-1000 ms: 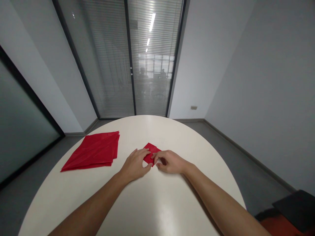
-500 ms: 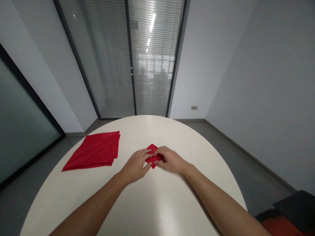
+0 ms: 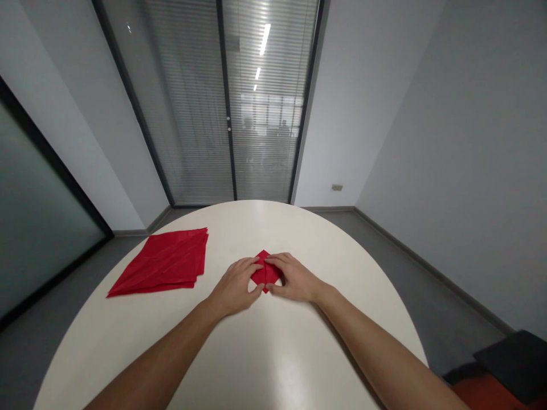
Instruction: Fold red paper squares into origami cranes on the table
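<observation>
A small folded piece of red paper [image 3: 264,274] lies on the white round table [image 3: 265,353], a little past its middle. My left hand [image 3: 234,287] rests on its left side, fingers pressed down on the paper with the thumb at its lower corner. My right hand [image 3: 293,278] covers its right side, fingertips laid along the top fold and thumb at the bottom corner. Only a narrow diamond of red shows between the two hands.
A stack of flat red paper sheets [image 3: 164,262] lies on the table to the left. Glass doors with blinds [image 3: 226,102] stand behind the table. A dark and orange object [image 3: 499,370] sits low at the right, off the table.
My right hand has moved up onto the paper and folded its right part inward, so the piece looks narrower. My left hand has stayed in place.
</observation>
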`<state>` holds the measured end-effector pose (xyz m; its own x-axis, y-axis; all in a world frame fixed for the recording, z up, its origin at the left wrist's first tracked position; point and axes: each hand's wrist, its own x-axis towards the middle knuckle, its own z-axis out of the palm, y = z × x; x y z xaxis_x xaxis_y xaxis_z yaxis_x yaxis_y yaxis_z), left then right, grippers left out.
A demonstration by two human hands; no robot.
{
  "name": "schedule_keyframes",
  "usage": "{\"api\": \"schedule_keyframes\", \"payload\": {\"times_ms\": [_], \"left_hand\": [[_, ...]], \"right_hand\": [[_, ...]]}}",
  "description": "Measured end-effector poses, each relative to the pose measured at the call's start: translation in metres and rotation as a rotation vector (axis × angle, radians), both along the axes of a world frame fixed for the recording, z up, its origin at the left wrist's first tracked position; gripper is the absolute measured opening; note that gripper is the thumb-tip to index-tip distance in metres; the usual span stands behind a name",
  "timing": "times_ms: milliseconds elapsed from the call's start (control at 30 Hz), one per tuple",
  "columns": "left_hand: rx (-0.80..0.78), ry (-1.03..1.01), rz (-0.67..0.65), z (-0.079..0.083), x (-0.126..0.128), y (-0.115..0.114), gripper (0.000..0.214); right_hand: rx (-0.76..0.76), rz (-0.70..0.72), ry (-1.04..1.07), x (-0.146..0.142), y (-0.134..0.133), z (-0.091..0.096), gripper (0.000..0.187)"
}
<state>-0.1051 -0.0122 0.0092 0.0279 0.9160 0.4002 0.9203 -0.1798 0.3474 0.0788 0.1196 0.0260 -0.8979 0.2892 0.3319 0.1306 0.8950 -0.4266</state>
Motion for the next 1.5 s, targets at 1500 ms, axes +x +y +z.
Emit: {"api": "schedule_keyframes", "payload": {"times_ms": [1500], "left_hand": [[0.045,-0.121,0.104,0.0008,-0.0022,0.0014,0.05]], "right_hand": [[-0.066,-0.107,0.008,0.0014,-0.0005,0.0081,0.029]]}}
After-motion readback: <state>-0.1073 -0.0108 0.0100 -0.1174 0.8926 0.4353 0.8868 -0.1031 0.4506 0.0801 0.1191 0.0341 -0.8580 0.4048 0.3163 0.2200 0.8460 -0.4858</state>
